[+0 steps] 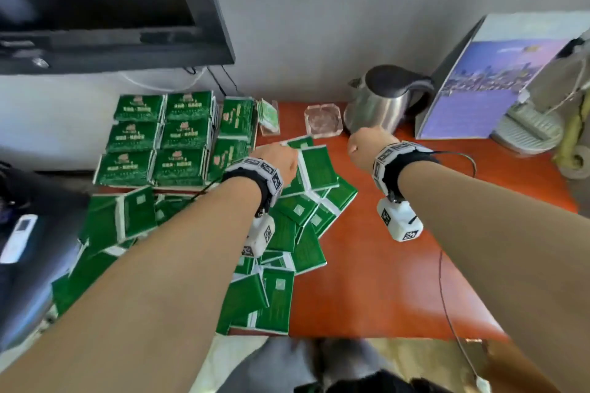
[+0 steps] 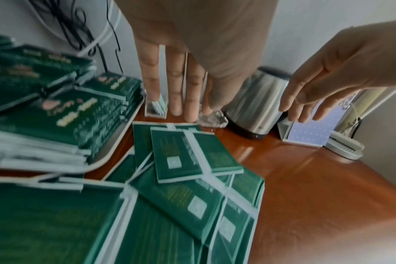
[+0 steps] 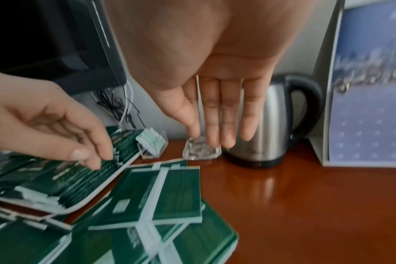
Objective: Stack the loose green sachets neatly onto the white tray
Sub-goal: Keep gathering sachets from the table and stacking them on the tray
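Neat stacks of green sachets (image 1: 159, 137) fill the white tray (image 2: 115, 148) at the back left of the table. A loose pile of sachets (image 1: 287, 233) spreads in front of and to the right of it, with one bundle (image 2: 192, 155) (image 3: 170, 192) lying on top. My left hand (image 1: 277, 163) (image 2: 183, 110) hovers with straight fingers over the pile's far end, beside the tray's right edge, and holds nothing. My right hand (image 1: 364, 147) (image 3: 219, 139) is also empty, with straight fingers above the glass ashtray.
A steel kettle (image 1: 383, 102), a glass ashtray (image 1: 322, 121) and a clear holder of small packets (image 1: 269, 118) stand along the back wall. A standing calendar (image 1: 485, 86) is at the back right. A television (image 1: 95, 3) hangs above the tray. Bare wooden tabletop (image 1: 415, 265) lies to the right.
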The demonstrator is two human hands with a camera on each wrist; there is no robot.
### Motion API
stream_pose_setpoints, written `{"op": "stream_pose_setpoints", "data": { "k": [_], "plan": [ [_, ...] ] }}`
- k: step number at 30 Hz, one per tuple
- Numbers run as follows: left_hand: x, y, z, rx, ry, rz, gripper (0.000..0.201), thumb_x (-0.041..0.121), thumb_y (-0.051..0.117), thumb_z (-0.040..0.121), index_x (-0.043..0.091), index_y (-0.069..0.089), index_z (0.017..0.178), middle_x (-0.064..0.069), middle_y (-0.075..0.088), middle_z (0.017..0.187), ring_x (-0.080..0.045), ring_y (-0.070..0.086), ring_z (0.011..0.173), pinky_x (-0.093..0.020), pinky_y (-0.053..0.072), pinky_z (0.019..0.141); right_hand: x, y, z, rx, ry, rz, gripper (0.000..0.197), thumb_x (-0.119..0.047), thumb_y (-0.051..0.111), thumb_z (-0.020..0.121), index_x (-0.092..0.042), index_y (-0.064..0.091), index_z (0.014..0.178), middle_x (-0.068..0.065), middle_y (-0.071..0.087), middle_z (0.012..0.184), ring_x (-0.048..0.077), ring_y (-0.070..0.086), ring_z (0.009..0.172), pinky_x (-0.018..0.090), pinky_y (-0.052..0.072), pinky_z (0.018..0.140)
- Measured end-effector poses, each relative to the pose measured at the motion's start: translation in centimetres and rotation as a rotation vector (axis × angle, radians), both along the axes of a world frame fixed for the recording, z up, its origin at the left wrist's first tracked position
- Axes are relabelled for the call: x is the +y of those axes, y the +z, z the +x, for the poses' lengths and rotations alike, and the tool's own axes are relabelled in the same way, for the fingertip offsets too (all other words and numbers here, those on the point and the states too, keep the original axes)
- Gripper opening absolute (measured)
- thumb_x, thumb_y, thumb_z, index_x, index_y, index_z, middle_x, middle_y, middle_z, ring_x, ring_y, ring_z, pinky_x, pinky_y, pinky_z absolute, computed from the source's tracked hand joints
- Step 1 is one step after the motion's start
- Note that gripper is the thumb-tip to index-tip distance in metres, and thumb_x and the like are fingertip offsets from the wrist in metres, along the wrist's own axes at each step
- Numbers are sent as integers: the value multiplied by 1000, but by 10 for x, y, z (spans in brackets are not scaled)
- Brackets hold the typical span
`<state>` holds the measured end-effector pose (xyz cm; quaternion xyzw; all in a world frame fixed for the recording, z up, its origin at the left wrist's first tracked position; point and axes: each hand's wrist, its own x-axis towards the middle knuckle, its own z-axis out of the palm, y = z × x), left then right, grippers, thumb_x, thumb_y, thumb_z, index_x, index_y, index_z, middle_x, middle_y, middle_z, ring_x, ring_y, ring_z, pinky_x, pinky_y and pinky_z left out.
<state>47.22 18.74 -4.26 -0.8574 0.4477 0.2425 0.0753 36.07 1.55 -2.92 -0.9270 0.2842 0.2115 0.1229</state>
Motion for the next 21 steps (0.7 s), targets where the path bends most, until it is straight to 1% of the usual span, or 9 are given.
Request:
{"op": "stream_pose_setpoints", "data": {
  "k": [2, 4, 6, 8, 11, 14, 17, 19, 21],
  "plan": [
    [3, -25, 1, 43, 24, 21, 24, 26, 47, 101, 18, 66, 114, -6, 70, 109, -28, 67, 92, -42, 59, 81, 6, -30, -2, 50, -3, 55, 28, -11, 49, 92, -11, 69, 111, 16, 68, 109, 36, 65, 95, 42, 57, 82],
    [3, -48, 3, 50, 53, 15, 23, 28, 50, 102, 19, 64, 118, -5, 68, 113, -27, 65, 98, -42, 58, 83, 8, -62, -1, 48, -12, 88, 26, -17, 53, 94, -10, 61, 118, 17, 66, 111, 37, 64, 95, 40, 54, 75],
    [0, -72, 5, 20, 82, -49, 30, 31, 55, 100, 18, 60, 126, -5, 61, 124, -27, 60, 111, -45, 54, 91, 9, -90, 2, 18, -28, 125, 31, -24, 59, 95, -7, 53, 121, 18, 62, 115, 36, 61, 101, 35, 45, 71],
    [-3, -91, 10, -18, 148, -147, 43, 35, 59, 97, 16, 53, 135, -6, 53, 135, -26, 54, 121, -47, 50, 99, 10, -108, 12, -31, -79, 157, 40, -31, 63, 95, -6, 48, 123, 17, 58, 120, 34, 59, 107, 34, 40, 74],
    [-13, -109, 21, -71, 219, -203, 63, 42, 63, 95, 13, 41, 147, -8, 37, 153, -27, 42, 137, -47, 42, 109, 7, -125, 31, -81, -233, 205, 57, -43, 69, 90, -7, 44, 128, 15, 53, 125, 34, 58, 110, 40, 47, 84],
    [-23, -127, 25, -41, 181, -133, 81, 46, 63, 94, 10, 25, 156, -10, 17, 165, -28, 25, 149, -45, 31, 117, 1, -138, 42, -31, -287, 215, 74, -52, 77, 79, -9, 41, 128, 13, 52, 126, 37, 59, 111, 47, 50, 88],
    [-25, -147, 19, 8, 158, -49, 86, 46, 58, 97, 12, 10, 160, -6, 3, 168, -24, 8, 154, -46, 18, 123, -3, -147, 50, -11, -297, 220, 81, -52, 83, 72, -11, 39, 125, 13, 55, 123, 36, 59, 109, 44, 50, 83],
    [-23, -157, 12, -10, 185, -23, 84, 46, 50, 101, 15, 0, 160, -1, -7, 168, -21, -2, 155, -47, 9, 125, -5, -150, 54, -5, -308, 219, 83, -51, 85, 70, -10, 40, 126, 13, 55, 124, 35, 59, 112, 43, 50, 85],
    [-21, -162, 6, -23, 202, -28, 80, 44, 45, 103, 17, -4, 160, 1, -12, 167, -20, -7, 154, -47, 5, 125, -6, -152, 55, -5, -318, 221, 84, -51, 86, 69, -9, 41, 127, 13, 55, 125, 34, 58, 113, 44, 51, 88]
  ]
}}
